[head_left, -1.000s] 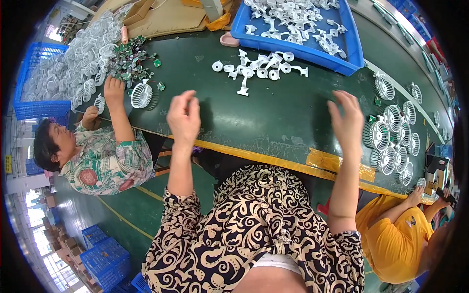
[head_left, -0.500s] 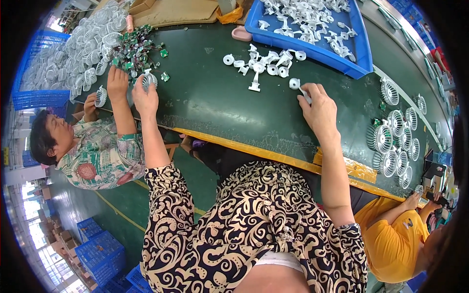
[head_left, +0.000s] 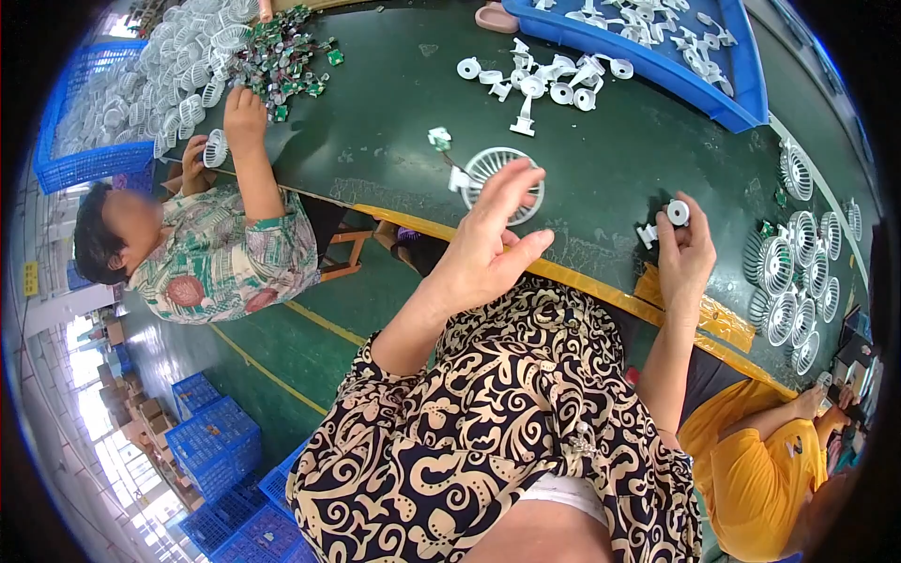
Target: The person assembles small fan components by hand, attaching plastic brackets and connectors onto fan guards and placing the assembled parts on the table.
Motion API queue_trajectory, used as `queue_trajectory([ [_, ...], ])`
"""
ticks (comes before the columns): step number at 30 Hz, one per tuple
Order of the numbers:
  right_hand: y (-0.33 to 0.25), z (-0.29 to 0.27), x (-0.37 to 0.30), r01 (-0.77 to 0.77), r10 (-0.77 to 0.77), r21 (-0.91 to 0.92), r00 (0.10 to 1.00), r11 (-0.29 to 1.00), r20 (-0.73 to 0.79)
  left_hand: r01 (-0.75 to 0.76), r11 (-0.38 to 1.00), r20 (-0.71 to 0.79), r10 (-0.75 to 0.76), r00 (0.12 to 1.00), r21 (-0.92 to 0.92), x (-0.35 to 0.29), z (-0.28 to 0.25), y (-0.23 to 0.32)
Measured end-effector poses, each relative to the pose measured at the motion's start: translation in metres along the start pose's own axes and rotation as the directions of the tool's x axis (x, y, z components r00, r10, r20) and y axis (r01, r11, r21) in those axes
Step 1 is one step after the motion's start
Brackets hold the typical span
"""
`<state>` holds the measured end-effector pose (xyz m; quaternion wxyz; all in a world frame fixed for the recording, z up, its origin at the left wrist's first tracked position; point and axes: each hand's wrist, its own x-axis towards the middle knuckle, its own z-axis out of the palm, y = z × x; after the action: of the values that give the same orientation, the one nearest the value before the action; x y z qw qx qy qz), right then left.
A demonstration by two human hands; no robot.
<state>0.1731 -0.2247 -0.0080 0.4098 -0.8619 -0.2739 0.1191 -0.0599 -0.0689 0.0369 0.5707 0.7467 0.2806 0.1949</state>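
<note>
My left hand (head_left: 488, 246) is over the table near its front edge, fingers stretched out and thumb apart. Beyond and partly under its fingers is a round white fan grille (head_left: 479, 171) with thin ribs. A short wire joins the grille to a small green-and-white circuit board (head_left: 439, 140) on its left. To the right, my right hand (head_left: 687, 249) pinches a white plastic bracket (head_left: 678, 213), its round cup facing up between thumb and fingers. The bracket's foot (head_left: 647, 235) sticks out to the left of the thumb.
Loose white brackets (head_left: 531, 86) lie beyond my hands, before a blue tray (head_left: 751, 103) of more. Several grilles (head_left: 777, 266) stand at right. At left, a co-worker's hand (head_left: 245, 122) is near circuit boards (head_left: 291, 66) and a grille heap (head_left: 178, 70). Another person in yellow (head_left: 751, 469) sits right.
My left hand has come from the circuit-board pile to the middle, where the grille now is, and its fingers have opened. My right hand has drawn nearer and rightward with the bracket. The view has shifted.
</note>
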Motion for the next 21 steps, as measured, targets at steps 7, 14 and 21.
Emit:
queue_trajectory([
  [7, 0.024, -0.012, -0.004, 0.223, -0.347, -0.418, 0.904, 0.881, -0.248, -0.132, 0.921, -0.107, 0.183, 0.977, 0.367, 0.005, -0.025, -0.008],
  [14, 0.032, -0.024, -0.006, 0.228, -0.304, -0.342, 0.934, 0.912, -0.189, -0.012, 0.820, -0.024, 0.032, 0.999, 0.572, 0.005, -0.035, -0.012],
  [21, 0.024, -0.038, -0.007, 0.166, -0.189, -0.233, 0.979, 0.958, -0.079, -0.010, 0.663, -0.096, 0.123, 0.988, 0.748, 0.012, -0.028, -0.022],
])
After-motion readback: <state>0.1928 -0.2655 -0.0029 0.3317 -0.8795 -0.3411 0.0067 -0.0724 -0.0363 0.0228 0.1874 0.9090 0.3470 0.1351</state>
